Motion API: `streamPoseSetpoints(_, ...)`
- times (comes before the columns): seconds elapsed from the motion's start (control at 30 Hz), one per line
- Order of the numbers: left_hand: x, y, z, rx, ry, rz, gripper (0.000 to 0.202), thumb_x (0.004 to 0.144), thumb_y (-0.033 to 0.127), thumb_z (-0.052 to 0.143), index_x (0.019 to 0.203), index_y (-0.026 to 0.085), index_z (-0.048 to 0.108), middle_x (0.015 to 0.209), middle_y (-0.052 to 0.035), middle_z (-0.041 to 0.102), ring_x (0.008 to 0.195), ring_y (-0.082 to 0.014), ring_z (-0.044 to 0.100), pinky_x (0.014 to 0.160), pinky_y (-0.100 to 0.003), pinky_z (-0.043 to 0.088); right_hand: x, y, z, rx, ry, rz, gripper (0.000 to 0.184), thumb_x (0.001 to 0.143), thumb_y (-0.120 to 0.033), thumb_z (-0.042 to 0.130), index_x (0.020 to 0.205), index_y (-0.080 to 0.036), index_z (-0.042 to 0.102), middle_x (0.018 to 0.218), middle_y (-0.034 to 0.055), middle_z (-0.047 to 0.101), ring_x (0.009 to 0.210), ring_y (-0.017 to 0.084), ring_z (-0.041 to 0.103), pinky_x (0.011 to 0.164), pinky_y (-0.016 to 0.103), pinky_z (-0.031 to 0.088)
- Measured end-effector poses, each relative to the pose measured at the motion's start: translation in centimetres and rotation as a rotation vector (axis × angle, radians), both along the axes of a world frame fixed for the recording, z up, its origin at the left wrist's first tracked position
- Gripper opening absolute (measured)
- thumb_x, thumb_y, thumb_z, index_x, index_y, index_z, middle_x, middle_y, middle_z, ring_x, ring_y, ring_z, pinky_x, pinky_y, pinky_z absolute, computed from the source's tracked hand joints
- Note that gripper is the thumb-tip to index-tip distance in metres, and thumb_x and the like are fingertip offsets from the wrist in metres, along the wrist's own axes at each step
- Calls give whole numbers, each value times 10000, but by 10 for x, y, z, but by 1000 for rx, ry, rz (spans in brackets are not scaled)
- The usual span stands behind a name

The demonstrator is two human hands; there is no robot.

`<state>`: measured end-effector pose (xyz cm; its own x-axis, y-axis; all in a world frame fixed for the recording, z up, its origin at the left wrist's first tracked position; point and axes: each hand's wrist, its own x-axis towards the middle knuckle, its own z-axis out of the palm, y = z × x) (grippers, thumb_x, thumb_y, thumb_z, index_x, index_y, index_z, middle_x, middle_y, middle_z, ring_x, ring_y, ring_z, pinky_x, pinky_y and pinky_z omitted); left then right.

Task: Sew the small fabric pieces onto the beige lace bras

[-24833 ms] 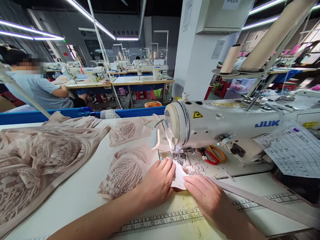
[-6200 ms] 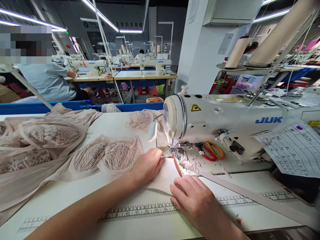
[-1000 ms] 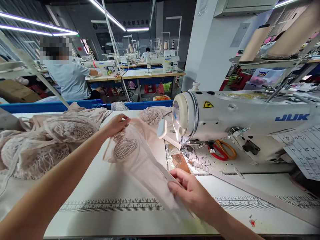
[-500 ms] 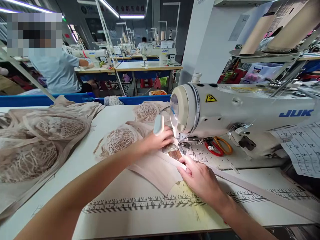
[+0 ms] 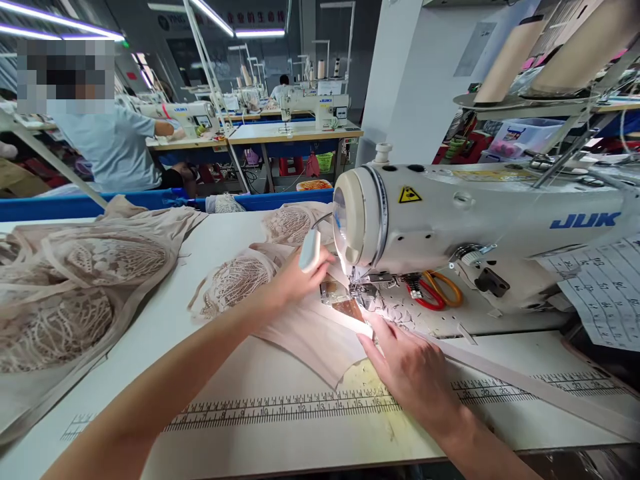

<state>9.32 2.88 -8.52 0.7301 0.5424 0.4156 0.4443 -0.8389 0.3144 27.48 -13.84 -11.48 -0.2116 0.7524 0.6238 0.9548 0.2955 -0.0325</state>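
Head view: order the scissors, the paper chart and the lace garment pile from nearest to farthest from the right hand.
1. scissors, just beyond the right hand.
2. paper chart, far right.
3. lace garment pile, far left.

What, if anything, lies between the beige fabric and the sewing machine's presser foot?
Nothing visible. The left hand and right hand press the beige fabric, whose edge reaches the presser foot. The white lamp hangs above; the scissors lie beyond the foot.

Blue letters JUK stand on the sewing machine (image 5: 500, 213), and a yellow warning triangle (image 5: 409, 195) sits near its head. A numbered ruler (image 5: 300, 408) is printed along the desk (image 5: 550, 427). A number chart (image 5: 600, 287) hangs at the right.
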Motion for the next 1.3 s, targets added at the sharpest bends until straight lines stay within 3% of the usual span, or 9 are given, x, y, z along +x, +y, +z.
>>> streamPoseSetpoints(0.13,-40,-41,13,-20,-3,-448,333,947,136,362,1203,147,576,1195,-96,647,1138,-214,573,1001,-392,460,-32,-15,7,8,66,219,204,957,-108,443,853,-181,602,662,3,534,607,155,492,575,298,319)
streamPoseSetpoints(0.2,-50,-55,8,-3,134,-528,417,944,157,368,1346,142,479,1329,-106,593,1264,-241,505,1098,-455,374,-56,-21,5,14,33,267,180,923,-94,453,843,-172,594,718,26,546,667,177,498,584,314,322)
streamPoseSetpoints(0.3,-57,-65,-5,39,316,-492,526,959,227,364,1475,137,317,1481,-112,455,1376,-277,390,1151,-498,274,-81,-24,-1,47,-36,209,171,850,-27,462,805,-159,561,719,37,521,660,190,465,553,329,284)
streamPoseSetpoints(0.4,-57,-67,-13,104,375,-447,589,966,289,360,1515,122,227,1539,-122,363,1388,-296,354,1121,-473,298,-84,-21,-4,59,-116,137,222,811,33,449,751,-170,516,687,29,479,620,183,415,536,328,239)
streamPoseSetpoints(0.5,-54,-75,-9,146,404,-376,594,966,342,387,1496,103,267,1499,-146,419,1241,-301,478,973,-427,404,-67,-17,-2,91,-168,135,269,838,35,409,697,-185,475,655,21,443,603,180,386,551,326,235)
streamPoseSetpoints(0.67,-41,-96,-2,166,474,-263,586,916,375,470,1408,63,410,1406,-187,502,961,-267,565,728,-383,448,-22,-18,5,2,-123,306,310,926,4,351,749,-175,532,679,15,482,623,173,392,610,316,300)
streamPoseSetpoints(0.9,-14,-112,-15,193,413,-126,497,833,226,481,1258,-28,523,1359,-259,510,1296,-354,446,992,-442,450,23,-17,10,-46,-45,355,324,928,13,338,1009,-142,611,956,76,659,822,182,578,727,324,438)
streamPoseSetpoints(1.07,-3,-111,-19,214,433,-86,533,899,236,439,1372,-11,431,1424,-247,467,1307,-365,453,986,-449,452,29,-16,9,-2,-11,361,345,880,52,367,1055,-133,600,994,83,684,908,192,626,802,336,512)
streamPoseSetpoints(1.3,3,-104,-22,224,432,-61,519,918,253,434,1359,-20,457,1401,-262,485,1274,-373,478,995,-471,435,28,-17,10,50,-69,344,351,905,35,343,1072,-127,607,1028,101,693,969,199,642,862,355,548)
